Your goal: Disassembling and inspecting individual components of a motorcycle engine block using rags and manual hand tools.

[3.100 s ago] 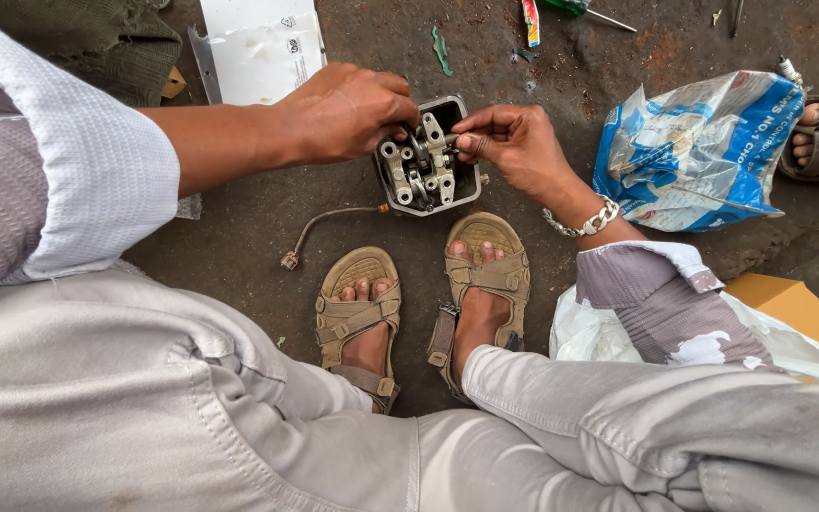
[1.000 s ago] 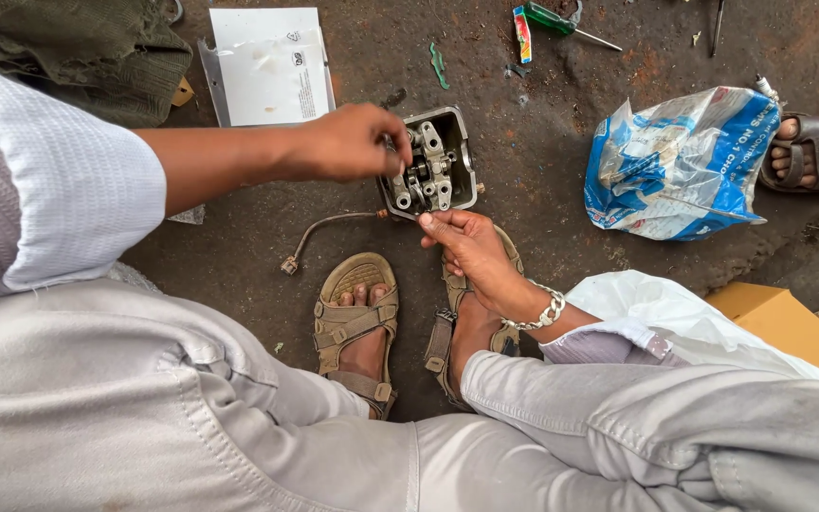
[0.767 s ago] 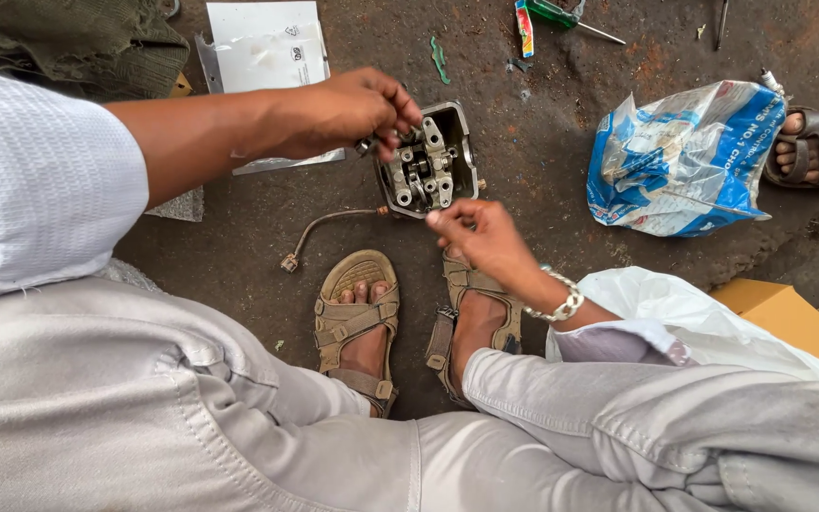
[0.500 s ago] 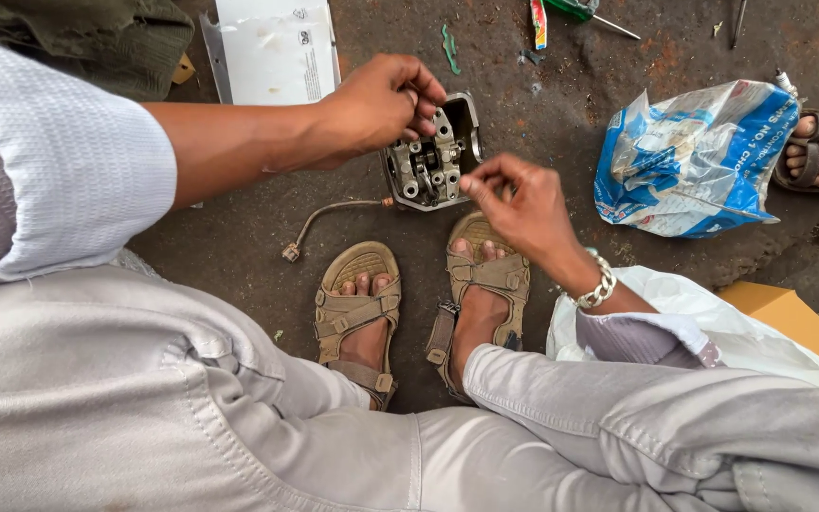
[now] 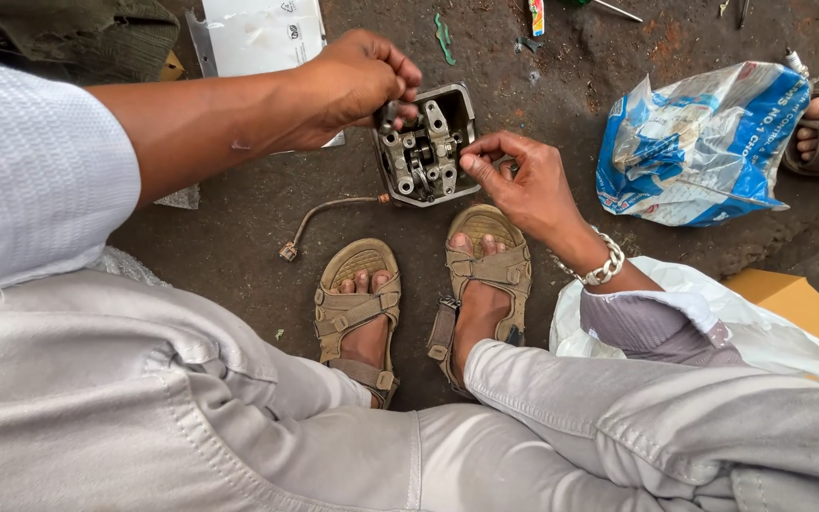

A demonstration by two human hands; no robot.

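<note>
At upper centre of the frame, between left hand [image 5: 357, 81] (gripping its top edge) and pinching right hand [image 5: 521, 185]: metal engine part [image 5: 426, 144], long axis upright.

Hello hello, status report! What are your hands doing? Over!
Left hand gripping metal engine part at its top edge. Right hand pinching at its right side. Loose wire on the ground beside it, nothing blocking.

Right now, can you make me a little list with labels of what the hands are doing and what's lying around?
left hand: grips the top edge of the metal engine part
right hand: fingertips pinched at the part's right side
part's place: on the dirty ground, just beyond the sandalled feet
nearby: a thin wire, a blue and white plastic bag, a white sheet
</note>
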